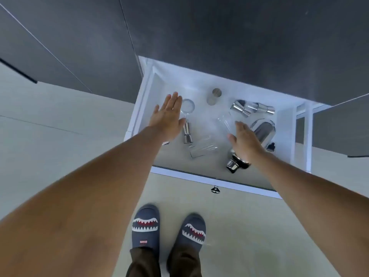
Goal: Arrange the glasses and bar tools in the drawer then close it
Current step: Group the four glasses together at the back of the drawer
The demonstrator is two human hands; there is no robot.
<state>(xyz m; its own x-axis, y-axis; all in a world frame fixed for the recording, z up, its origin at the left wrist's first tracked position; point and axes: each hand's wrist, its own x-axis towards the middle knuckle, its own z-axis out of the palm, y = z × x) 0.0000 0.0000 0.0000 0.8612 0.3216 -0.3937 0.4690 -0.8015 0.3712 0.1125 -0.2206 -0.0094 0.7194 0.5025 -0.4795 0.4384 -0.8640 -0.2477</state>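
A white drawer (211, 179) stands pulled open below a dark counter. Inside lie a clear glass (188, 105) at the back left, a steel jigger (187, 133) in front of it, a glass on its side (202, 149) mid-drawer, another clear glass (224, 120), a steel cup (214, 96) at the back, two steel jiggers (252, 108) at the back right and a large steel shaker (263, 132) lying on the right. My left hand (169, 116) hovers flat and open over the left part. My right hand (244, 141) hovers open over the shaker's neck, hiding part of it.
The drawer front carries a small metal knob (215, 189). Dark cabinet fronts (79, 47) rise behind and to the left. My feet in shark-print slippers (145, 226) stand on the pale floor just in front of the drawer.
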